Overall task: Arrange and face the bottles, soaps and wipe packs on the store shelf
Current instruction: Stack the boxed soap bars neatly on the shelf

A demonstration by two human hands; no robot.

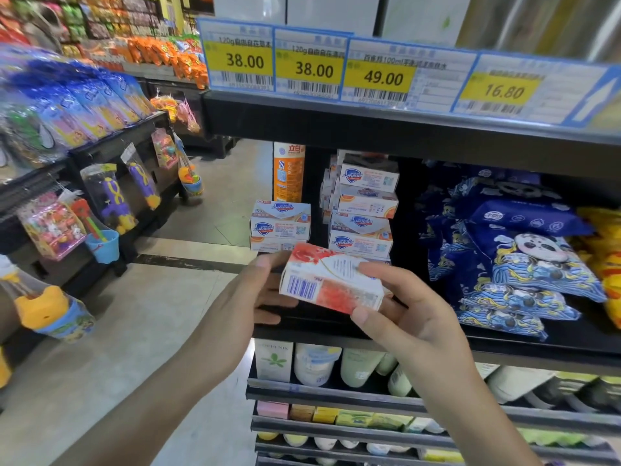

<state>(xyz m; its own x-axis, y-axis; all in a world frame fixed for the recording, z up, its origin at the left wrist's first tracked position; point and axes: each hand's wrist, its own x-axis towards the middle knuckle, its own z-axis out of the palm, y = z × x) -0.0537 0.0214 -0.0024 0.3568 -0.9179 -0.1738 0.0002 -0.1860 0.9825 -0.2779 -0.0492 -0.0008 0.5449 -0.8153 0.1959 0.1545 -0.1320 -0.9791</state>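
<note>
A white and red soap box (331,279) with its barcode end toward me is held in front of the black shelf (524,348). My left hand (248,297) grips its left end and my right hand (406,314) grips its right end. Behind it, white soap boxes stand in a low stack (280,227) and a taller stack (364,210). An orange bottle (289,171) stands at the back left. Blue wipe packs (534,260) lie piled to the right, partly tipped over.
Price labels (376,70) line the shelf above. Yellow packs (608,264) sit at the far right. Lower shelves hold white and green bottles (359,366) and small coloured boxes (322,413). Across the aisle at left, toys hang on a rack (111,196).
</note>
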